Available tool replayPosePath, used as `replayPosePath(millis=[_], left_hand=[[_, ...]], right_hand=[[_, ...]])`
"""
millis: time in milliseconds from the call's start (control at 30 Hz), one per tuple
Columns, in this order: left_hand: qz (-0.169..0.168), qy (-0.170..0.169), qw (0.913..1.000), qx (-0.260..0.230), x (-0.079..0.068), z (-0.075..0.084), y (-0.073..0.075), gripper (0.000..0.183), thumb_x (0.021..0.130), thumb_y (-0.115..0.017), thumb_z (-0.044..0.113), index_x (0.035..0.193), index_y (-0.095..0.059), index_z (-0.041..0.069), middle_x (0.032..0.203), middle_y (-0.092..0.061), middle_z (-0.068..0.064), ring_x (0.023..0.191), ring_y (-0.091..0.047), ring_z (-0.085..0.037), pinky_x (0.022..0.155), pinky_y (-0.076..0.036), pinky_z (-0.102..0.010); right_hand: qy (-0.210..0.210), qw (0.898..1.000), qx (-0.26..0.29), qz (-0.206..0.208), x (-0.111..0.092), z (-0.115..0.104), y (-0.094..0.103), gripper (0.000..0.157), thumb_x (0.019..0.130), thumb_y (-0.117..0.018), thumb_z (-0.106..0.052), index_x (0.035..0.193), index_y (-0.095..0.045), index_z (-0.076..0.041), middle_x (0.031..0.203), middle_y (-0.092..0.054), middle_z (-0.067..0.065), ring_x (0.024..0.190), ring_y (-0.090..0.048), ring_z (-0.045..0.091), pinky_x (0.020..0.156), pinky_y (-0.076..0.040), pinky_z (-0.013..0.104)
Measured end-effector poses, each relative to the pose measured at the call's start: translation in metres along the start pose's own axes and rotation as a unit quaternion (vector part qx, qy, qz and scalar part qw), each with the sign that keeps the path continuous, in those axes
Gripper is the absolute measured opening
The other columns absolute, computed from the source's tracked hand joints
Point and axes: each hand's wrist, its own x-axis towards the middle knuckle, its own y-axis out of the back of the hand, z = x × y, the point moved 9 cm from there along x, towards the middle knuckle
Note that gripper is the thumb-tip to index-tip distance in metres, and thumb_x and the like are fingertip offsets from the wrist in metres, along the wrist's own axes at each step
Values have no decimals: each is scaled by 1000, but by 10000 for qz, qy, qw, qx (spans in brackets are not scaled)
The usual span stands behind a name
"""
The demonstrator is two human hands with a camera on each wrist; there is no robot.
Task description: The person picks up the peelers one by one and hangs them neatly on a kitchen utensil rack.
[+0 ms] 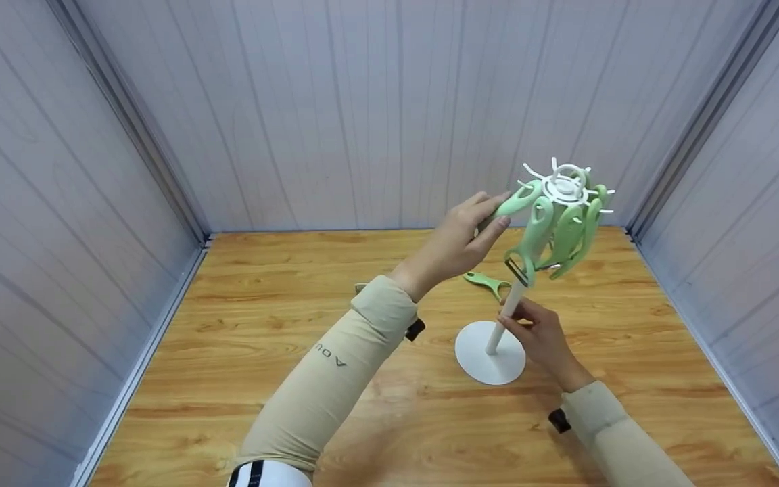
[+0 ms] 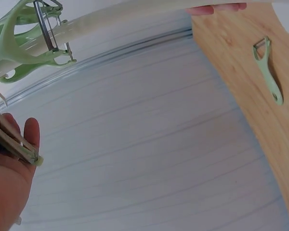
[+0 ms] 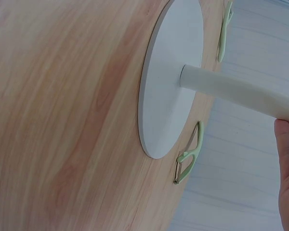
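- left hand (image 1: 465,228) grips 1 green peeler (image 1: 521,200), blade end mostly hidden tbh
- right hand (image 1: 542,333) pinches the white pole (image 1: 512,302), kinda cut off in right wrist cam

Dark lettering (image 1: 330,356) on left sleeve (image 1: 335,379), running across the forearm. "A" clear, middle letter "O" or "Q", can't tell; last looks like "U", partly lost at sleeve's left edge.

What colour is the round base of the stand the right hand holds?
The round base is plain white; the right wrist view shows it best.
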Motion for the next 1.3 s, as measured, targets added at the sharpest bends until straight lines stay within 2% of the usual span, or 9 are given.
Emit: replayPosePath(millis=[200, 367, 500, 733, 900, 1033, 1167, 1300], left_hand=[[-173, -25, 9997, -150, -2, 1, -7, 48, 118, -40, 13, 163, -42, -6, 108, -58, -13, 83, -42, -12, 77, -39, -25], [-168, -162, 9996, -186, -2, 4, -11, 45, 118, -45, 13, 159, -50, -5, 107, -61, -15, 85, -48, -13, 77, -43, -24], [-200, -170, 9994, -244, -4, 6, -15, 42, 116, -50, 12, 153, -56, -6, 112, -65, -17, 92, -55, -15, 82, -47, -20], [-256, -224, 9988, -344, -6, 9, -19, 36, 114, -55, 10, 145, -63, -8, 111, -66, -18, 92, -55, -14, 81, -48, -19], [-246, -403, 9983, -331, -7, 11, -18, 31, 113, -60, 10, 137, -68, -7, 113, -70, -18, 96, -64, -18, 86, -52, -17], [-232, -452, 9983, -282, -7, 8, -16, 36, 112, -60, 11, 143, -65, -9, 115, -71, -19, 100, -69, -23, 93, -53, -16], [-216, -273, 9993, -139, -10, 0, -12, 45, 113, -60, 14, 151, -57, -9, 122, -73, -18, 111, -72, -26, 100, -54, -21], [-174, -58, 9998, 19, -14, -12, -7, 46, 113, -60, 16, 153, -56, -6, 132, -74, -17, 124, -70, -28, 106, -57, -33]], right_hand=[[8, 10000, 20, -23, 1, 0, 0, 21, 97, -73, 12, 117, -73, 7, 96, -75, 25, 85, -74, 4, 70, -63, 17], [82, 9998, 161, 51, 1, -1, 1, 21, 96, -73, 14, 116, -74, 8, 94, -75, 22, 83, -75, 8, 68, -63, 18], [10, 9997, 213, 118, 1, 1, 1, 22, 95, -74, 14, 116, -74, 8, 94, -77, 18, 82, -74, 6, 68, -64, 19], [-56, 9999, 101, 21, 2, 2, -1, 23, 96, -74, 12, 119, -74, 7, 96, -76, 24, 85, -73, 1, 70, -64, 18], [-60, 10000, 0, -18, 4, 2, -2, 23, 96, -74, 12, 119, -73, 8, 97, -76, 25, 86, -73, 1, 70, -63, 17], [-65, 9999, -136, -2, 6, 2, -1, 23, 96, -75, 10, 118, -75, 4, 96, -77, 20, 84, -72, 1, 69, -62, 16], [27, 9998, -187, 1, 5, 1, 0, 23, 96, -75, 10, 118, -75, 2, 96, -77, 20, 85, -72, 0, 69, -62, 15], [123, 9997, -206, 26, 3, 1, 2, 22, 96, -75, 12, 117, -75, 3, 95, -78, 17, 85, -71, -1, 68, -62, 15]])
